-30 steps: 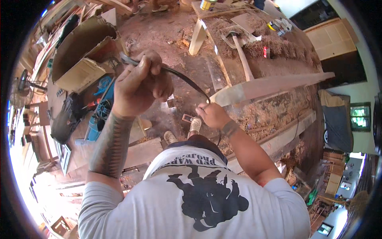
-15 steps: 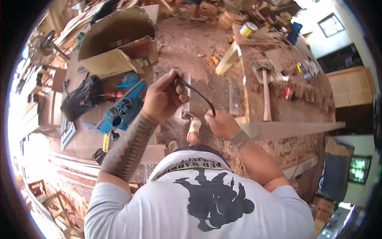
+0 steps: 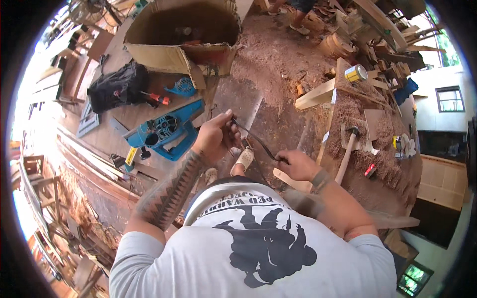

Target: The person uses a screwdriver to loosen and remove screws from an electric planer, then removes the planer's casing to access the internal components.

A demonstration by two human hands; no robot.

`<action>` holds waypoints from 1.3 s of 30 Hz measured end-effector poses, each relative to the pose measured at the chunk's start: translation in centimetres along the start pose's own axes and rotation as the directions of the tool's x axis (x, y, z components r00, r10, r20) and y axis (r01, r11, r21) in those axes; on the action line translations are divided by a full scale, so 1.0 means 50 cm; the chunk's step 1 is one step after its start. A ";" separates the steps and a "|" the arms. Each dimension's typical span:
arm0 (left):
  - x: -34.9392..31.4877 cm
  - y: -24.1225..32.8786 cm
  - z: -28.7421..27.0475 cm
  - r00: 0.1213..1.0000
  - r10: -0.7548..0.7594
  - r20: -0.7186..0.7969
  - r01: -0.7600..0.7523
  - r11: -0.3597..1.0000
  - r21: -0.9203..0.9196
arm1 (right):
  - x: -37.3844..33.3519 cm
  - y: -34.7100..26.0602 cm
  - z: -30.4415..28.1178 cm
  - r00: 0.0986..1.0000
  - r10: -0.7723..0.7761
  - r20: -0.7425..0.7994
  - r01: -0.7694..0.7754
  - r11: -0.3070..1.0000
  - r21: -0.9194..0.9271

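Note:
A black cord (image 3: 254,140) stretches between my hands in front of my body. The fingers of my left hand (image 3: 217,135) are curled around its upper left end. My right hand (image 3: 298,167) pinches the cord lower down on the right. Left of my left hand, a blue power tool (image 3: 169,130), which looks like a planer, lies on its side on the worktop with its round inner parts exposed. Behind it rest a loose blue cover (image 3: 182,87) and a screwdriver (image 3: 158,98) with a red and black handle.
A torn cardboard box (image 3: 186,52) stands beyond the tool, near a black bag (image 3: 119,85). On the right, a shavings-covered bench (image 3: 380,171) bears a hammer (image 3: 347,154), a yellow can (image 3: 356,73) and a red item (image 3: 369,171). Another person's legs (image 3: 299,20) show at the far side.
My view has turned, so the surroundings sit differently in the picture. Both hands appear lower, still holding the cord, and my right hand appears farther to the right.

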State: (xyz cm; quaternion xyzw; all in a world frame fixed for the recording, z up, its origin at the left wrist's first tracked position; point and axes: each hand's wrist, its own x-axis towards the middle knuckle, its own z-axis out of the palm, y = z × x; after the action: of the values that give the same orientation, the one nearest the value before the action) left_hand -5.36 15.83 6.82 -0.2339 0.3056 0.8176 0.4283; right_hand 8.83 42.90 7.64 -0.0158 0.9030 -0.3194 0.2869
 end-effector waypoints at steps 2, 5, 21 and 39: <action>0.018 0.007 0.001 1.000 0.009 -0.013 -0.010 1.000 -0.014 | 0.027 0.049 0.005 0.881 -0.403 -0.248 0.382 0.915 -0.130; 0.027 0.021 0.027 1.000 0.029 -0.011 -0.029 0.999 0.030 | 0.054 0.128 0.058 0.821 -0.378 -0.428 0.495 0.845 0.204; -0.014 -0.046 -0.201 0.971 -0.007 0.240 -0.196 0.551 0.811 | 0.163 0.112 0.028 0.883 0.294 -0.365 -0.163 0.923 0.349; -0.189 -0.042 -0.393 0.808 0.407 0.426 -0.332 -0.283 0.900 | 0.458 -0.239 0.061 0.972 -0.237 -0.001 0.236 0.968 -0.087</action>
State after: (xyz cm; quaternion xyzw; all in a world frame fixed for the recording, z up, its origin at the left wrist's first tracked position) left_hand 3.71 -2.27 -1.54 0.2503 0.8701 0.3897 0.1688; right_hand -10.52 26.84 1.10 -0.1337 0.9093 -0.3121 0.2408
